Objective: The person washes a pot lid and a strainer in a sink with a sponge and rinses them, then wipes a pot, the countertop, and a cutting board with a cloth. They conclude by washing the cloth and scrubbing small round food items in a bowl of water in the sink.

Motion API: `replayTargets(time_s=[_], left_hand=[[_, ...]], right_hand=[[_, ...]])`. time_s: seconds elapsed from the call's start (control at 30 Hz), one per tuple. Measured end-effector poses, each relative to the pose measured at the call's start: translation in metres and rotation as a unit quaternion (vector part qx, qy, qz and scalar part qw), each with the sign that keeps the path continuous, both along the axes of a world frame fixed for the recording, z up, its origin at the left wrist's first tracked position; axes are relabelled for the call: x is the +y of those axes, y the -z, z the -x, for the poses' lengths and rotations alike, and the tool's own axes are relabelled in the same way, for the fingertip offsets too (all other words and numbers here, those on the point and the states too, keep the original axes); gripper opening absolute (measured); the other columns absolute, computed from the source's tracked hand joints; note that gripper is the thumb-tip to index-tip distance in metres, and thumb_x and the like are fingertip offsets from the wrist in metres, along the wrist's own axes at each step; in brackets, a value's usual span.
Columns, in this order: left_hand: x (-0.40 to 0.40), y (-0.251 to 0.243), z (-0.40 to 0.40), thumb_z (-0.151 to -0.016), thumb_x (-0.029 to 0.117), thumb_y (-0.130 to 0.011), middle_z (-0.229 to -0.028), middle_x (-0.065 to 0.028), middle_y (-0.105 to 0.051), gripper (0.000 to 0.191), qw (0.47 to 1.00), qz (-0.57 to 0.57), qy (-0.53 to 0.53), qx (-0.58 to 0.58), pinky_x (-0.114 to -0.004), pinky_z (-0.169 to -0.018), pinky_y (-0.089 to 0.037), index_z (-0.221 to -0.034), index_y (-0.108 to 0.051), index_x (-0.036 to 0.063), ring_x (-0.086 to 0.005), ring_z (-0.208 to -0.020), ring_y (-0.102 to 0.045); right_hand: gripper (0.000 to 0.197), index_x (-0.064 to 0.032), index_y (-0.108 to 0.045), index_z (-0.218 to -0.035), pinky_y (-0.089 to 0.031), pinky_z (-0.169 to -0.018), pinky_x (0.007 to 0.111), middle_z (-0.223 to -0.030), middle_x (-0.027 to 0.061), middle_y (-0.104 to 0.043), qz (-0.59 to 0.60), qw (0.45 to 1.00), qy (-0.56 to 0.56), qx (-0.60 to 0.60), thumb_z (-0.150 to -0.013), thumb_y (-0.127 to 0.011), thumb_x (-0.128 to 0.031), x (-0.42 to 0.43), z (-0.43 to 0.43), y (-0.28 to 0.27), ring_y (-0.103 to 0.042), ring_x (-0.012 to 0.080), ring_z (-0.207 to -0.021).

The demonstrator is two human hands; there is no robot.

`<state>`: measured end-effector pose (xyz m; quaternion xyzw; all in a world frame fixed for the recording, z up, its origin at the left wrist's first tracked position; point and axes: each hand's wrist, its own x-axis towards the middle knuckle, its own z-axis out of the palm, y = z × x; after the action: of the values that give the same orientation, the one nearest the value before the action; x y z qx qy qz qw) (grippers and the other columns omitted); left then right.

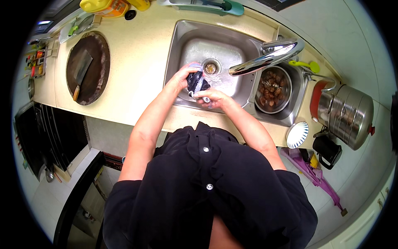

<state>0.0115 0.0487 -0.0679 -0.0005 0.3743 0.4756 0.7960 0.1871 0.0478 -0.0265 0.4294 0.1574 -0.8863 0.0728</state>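
My left hand (pixel 181 76) is closed around a black, ridged item (pixel 194 81) over the near left part of the steel sink basin (pixel 199 46). Its exact kind cannot be told. Close against its lower end, my right hand (pixel 216 98) grips a slim tool with a white, round-ended handle (pixel 206 99); the fingers hide most of that tool. A small white ring-like part (pixel 191 93) shows where the two hands meet. Beyond them, the drain (pixel 211 67) holds some brownish scraps.
A chrome faucet (pixel 267 59) arches over the basin's right side. In the smaller basin sits a steel bowl (pixel 289 90) of brown pieces in liquid. At left, a cleaver (pixel 83 70) lies on a round chopping board (pixel 101 62). A striped bowl (pixel 297 134) stands by the counter's front edge.
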Motion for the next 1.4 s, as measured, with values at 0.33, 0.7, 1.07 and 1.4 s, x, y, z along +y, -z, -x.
replayTargets(time_s=[0.33, 0.7, 1.07, 1.4], left_hand=[[-0.007, 0.054, -0.046, -0.072, 0.003, -0.062, -0.077, -0.0135, -0.061, 0.02, 0.896, 0.225, -0.181, 0.336, -0.033, -0.056, -0.05, -0.086, -0.054, -0.0073, -0.021, -0.063, -0.06], [-0.035, -0.028, -0.024, -0.058, -0.005, -0.045, -0.126, -0.0199, -0.038, 0.086, 0.948, -0.123, 0.042, 0.291, -0.038, -0.1, -0.031, -0.138, -0.023, 0.0139, -0.0267, -0.119, -0.037], [-0.039, -0.081, -0.015, -0.06, 0.015, -0.069, -0.139, -0.0118, -0.029, 0.074, 0.464, -0.597, 0.221, 0.615, -0.045, -0.093, -0.039, -0.129, -0.043, 0.029, -0.037, -0.12, -0.037], [-0.031, -0.062, -0.027, -0.064, 0.014, -0.063, -0.082, -0.0112, -0.061, 0.044, 0.392, -0.454, 0.396, 0.696, -0.039, -0.063, -0.05, -0.107, -0.054, 0.0093, -0.0301, -0.073, -0.061]], right_hand=[[0.097, 0.0027, -0.03, -0.126, -0.052, -0.065, 0.039, -0.111, 0.0237, -0.046, -0.628, 0.658, -0.196, -0.366, -0.049, -0.08, -0.028, -0.019, 0.029, 0.008, -0.061, 0.0341, -0.075], [0.039, -0.0011, -0.053, -0.1, -0.035, -0.033, 0.02, -0.07, 0.0074, -0.055, -0.133, 0.991, -0.015, -0.016, -0.065, -0.066, -0.013, 0.006, -0.029, 0.02, -0.052, 0.0122, -0.054], [0.035, 0.0044, -0.048, -0.099, -0.031, -0.029, 0.015, -0.086, 0.0135, -0.051, 0.166, 0.968, -0.12, 0.143, -0.076, -0.063, -0.016, 0.016, -0.037, -0.01, -0.047, 0.009, -0.053], [0.041, -0.0057, -0.057, -0.087, -0.045, -0.045, 0.029, -0.069, 0.0079, -0.059, -0.293, 0.888, -0.344, -0.089, -0.053, -0.074, -0.02, 0.022, -0.011, -0.019, -0.056, 0.0148, -0.056]])
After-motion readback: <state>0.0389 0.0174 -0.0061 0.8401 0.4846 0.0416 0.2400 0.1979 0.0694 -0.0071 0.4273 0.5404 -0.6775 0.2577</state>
